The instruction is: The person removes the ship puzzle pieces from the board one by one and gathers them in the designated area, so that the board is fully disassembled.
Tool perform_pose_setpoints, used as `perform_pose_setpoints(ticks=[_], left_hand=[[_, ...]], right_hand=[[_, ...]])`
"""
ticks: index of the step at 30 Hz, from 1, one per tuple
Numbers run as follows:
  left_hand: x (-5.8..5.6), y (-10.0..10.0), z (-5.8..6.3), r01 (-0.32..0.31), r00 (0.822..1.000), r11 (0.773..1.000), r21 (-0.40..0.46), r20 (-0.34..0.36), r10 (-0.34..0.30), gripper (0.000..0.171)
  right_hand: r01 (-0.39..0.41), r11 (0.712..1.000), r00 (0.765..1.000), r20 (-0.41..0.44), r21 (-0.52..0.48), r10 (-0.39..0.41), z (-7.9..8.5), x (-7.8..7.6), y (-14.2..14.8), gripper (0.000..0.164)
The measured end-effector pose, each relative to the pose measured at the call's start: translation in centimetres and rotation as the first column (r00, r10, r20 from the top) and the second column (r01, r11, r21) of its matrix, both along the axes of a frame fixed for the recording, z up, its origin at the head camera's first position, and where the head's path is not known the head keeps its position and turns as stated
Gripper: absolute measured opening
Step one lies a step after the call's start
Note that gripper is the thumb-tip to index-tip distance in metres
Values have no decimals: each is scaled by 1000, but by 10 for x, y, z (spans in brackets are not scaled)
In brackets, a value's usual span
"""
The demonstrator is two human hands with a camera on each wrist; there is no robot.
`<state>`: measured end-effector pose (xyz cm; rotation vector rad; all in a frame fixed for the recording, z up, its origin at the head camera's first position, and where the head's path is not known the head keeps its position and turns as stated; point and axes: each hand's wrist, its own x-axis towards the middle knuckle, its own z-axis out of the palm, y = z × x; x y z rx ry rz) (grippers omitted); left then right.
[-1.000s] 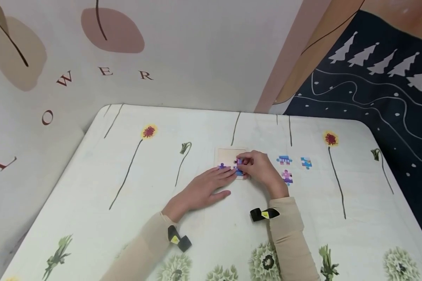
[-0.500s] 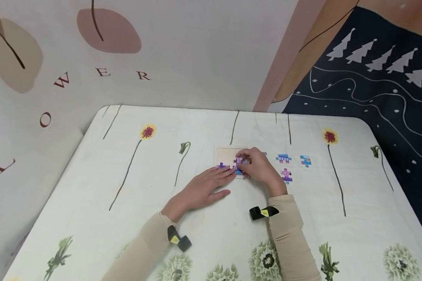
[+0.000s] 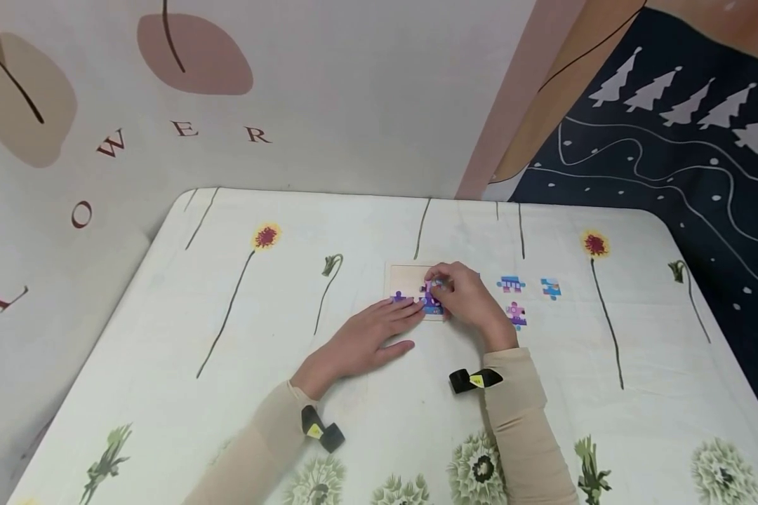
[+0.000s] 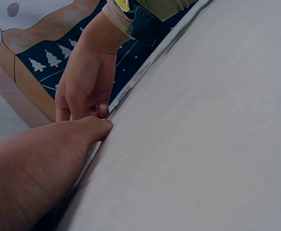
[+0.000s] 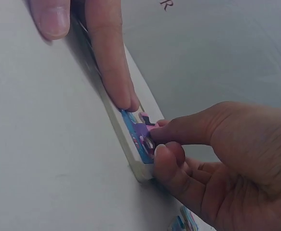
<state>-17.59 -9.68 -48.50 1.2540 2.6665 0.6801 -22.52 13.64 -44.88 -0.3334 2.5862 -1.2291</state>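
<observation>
A shallow wooden puzzle tray (image 3: pixel 410 274) lies on the table between my hands, its back part bare wood. Colourful jigsaw pieces sit along its near side, among them a purple one (image 3: pixel 399 297) at left and a blue one (image 3: pixel 432 310) at the right corner. My left hand (image 3: pixel 369 338) lies flat, straight fingertips resting on the tray's near pieces. With thumb and forefinger, my right hand (image 3: pixel 474 305) pinches a pink and purple jigsaw piece (image 5: pixel 141 129) at the tray's right side, as the right wrist view shows. Those fingers partly cover it.
Right of the tray lie loose jigsaw pieces: a blue-purple one (image 3: pixel 511 284), a blue-orange one (image 3: pixel 550 288) and a pink one (image 3: pixel 516 314). A flower-print cloth (image 3: pixel 259 301) covers the table. Behind its far edge rises a wall (image 3: pixel 354 126) with printed shapes.
My right fingers have shifted slightly at the jigsaw piece, and more of the blue corner piece shows below them. The left hand stays where it was.
</observation>
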Motion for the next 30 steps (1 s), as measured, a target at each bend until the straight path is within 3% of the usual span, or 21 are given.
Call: perform_pose_setpoints(ticks=[9,14,23,30], left_hand=[[-1,0,1,2,1000,1000,-6,13,-1,58],[-1,0,-1,5,1000,1000,-13,11,-5,57],[1,0,0,2,1000,1000,2,7,-2,57],[0,1,1,-2,1000,1000,6,12,2,57]], right_hand=[[-17,999,998,-52,44,19,6,1,5,20],[30,998,996,-82,52,-26,4,0,10,18],[17,1000,994,-110,18,-14,4,0,17,10],[69,996,991,-107,-55,-75,10,0,19,13]])
